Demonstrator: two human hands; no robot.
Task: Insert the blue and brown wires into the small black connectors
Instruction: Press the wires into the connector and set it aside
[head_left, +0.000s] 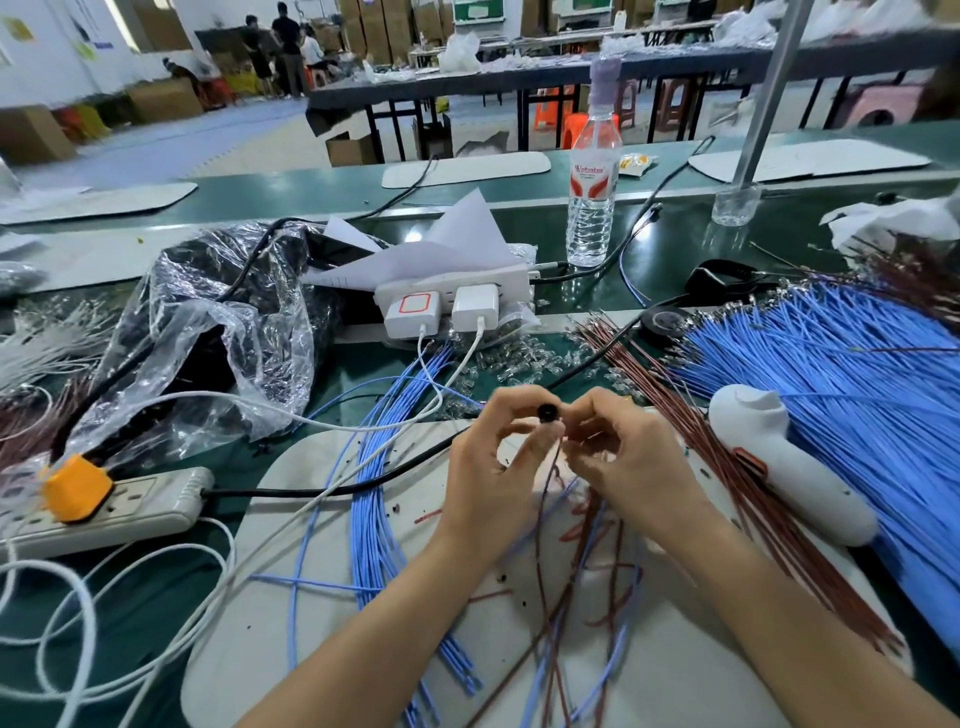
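Bench (675, 244), green top, listed from my left to my right.

1. Power strip (135, 506), off-white, lying flat, with an orange plug (77, 488) seated in it.
2. Clear plastic bag (218, 332), crumpled, behind the strip.
3. White cables (156, 597), looped across the near left of the bench.
4. Loose blue wires (374, 493), a long bundle running towards me, partly over the grey mat (675, 665).
5. White socket block (452, 306) with two chargers plugged in, sheets of paper on top.
6. My left hand (493, 467), raised over the mat, thumb and forefinger pinching the small black connector (547, 413), open end facing up.
7. My right hand (628, 457), close against the left, fingers curled and pinching the brown wire (544, 499) just beside the connector; the wire hangs down between my wrists. I cannot tell whether its tip is inside the connector.
8. Water bottle (592, 182), upright, well behind my hands.
9. Brown wires (737, 467), a long fan along the mat's right edge.
10. White handheld tool (789, 478), lying on those wires.
11. Blue wire heap (857, 389), large, far right.
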